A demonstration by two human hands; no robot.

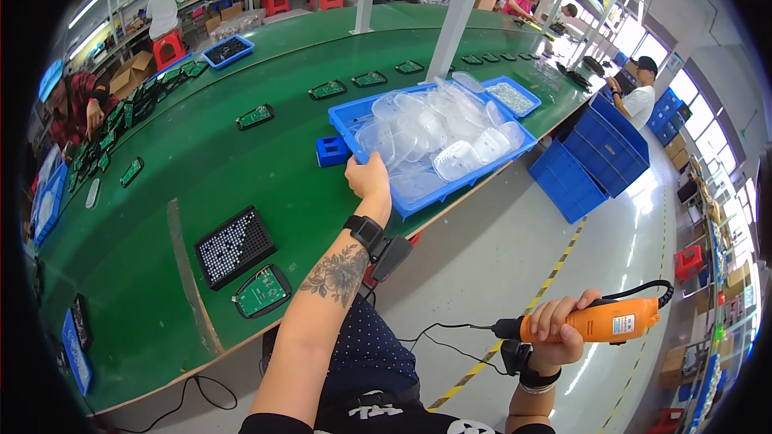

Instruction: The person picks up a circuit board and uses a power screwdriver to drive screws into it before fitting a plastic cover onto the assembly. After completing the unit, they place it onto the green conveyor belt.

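Note:
My left hand [368, 179] grips the near left edge of a blue plastic tray [420, 202], its thumb at the rim and the other fingers partly hidden. A heap of clear, rounded plastic covers [434, 120] fills this tray, which sits along the table's edge. Off to the right, over the floor, my right hand [556, 329] is wrapped round an orange electric screwdriver [599, 321] with a black end and a coiled black cord. A small blue block-shaped fixture [330, 151] stands just left of the tray.
On the green table [241, 161] lie a black holed tray [235, 247] of small light pieces and a green circuit board in a black shell [262, 292]. More boards [256, 116] line the table beyond. Blue crates [599, 153] stand on the floor at right. Co-workers sit around.

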